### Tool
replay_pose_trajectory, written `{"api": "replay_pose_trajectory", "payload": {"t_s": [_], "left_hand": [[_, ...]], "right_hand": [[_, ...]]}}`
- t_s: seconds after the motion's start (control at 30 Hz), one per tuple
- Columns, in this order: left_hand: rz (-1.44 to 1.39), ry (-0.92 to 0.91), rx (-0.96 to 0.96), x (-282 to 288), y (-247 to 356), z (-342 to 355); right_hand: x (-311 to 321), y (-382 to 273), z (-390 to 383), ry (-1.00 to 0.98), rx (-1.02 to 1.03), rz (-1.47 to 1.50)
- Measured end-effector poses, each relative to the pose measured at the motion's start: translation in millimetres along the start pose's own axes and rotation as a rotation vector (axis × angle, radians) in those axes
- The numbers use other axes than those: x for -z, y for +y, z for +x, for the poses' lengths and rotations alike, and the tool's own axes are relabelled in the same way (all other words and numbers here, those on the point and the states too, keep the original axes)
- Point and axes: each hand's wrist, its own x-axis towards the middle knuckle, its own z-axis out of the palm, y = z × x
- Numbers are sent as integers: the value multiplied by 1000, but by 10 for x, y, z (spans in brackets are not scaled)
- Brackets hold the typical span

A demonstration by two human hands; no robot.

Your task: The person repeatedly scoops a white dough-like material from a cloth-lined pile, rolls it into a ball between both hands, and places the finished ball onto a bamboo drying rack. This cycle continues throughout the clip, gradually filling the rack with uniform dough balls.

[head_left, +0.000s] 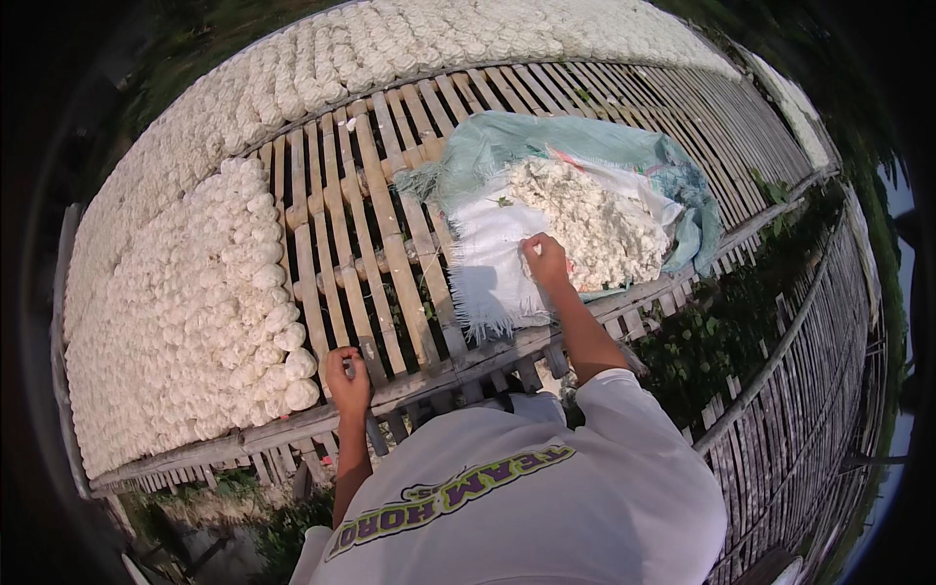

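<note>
- Two bare hands are at work over a slatted bamboo platform (363,136), both on the side of its near edge.
- Left hand (348,380): at the near edge, just beside the right-hand corner of a block of white round lumps (185,312). Fingers are curled inward; cannot tell whether they clamp anything.
- Right hand (546,261): above the white woven sheet (492,258), at the left side of a crumbly white heap (595,224). Fingers are bent, tips near the thumb; cannot tell whether they grip anything or touch the sheet.
- Heap: loose and uneven, lying on opened sacking close to the near edge, right of the platform's middle. Its right part is bordered by a blue-green sack (546,132), which is crumpled and runs round its far side.
- White woven sheet: spread to the left of the heap, with frayed edges; its lower end reaches the near edge.
- Lumps: packed closely over the left end up to the near edge. A further band of lumps (390,54) follows the far edge in rows.
- Bare slats separate the left block from the sacking.
- Green plants (673,370) show beyond the near edge, between the platform and a second bamboo rack (770,468).
</note>
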Motion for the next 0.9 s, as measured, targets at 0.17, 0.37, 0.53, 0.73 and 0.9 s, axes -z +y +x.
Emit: {"api": "replay_pose_trajectory", "payload": {"t_s": [0.17, 0.37, 0.53, 0.73, 0.9], "left_hand": [[-362, -204, 273, -360, 744, 12], [-1527, -508, 741, -772, 1371, 219], [-1717, -781, 691, -499, 1267, 269], [-1624, -337, 707, -400, 1316, 147], [-1618, -397, 742, -72, 1255, 216]], "right_hand": [[293, -736, -72, 135, -419, 629], [254, -2332, -1123, -362, 85, 782], [67, -2810, -1370, -321, 531, 552], [-142, -2979, -1491, -300, 195, 641], [-131, -3245, -1694, -302, 458, 605]]}}
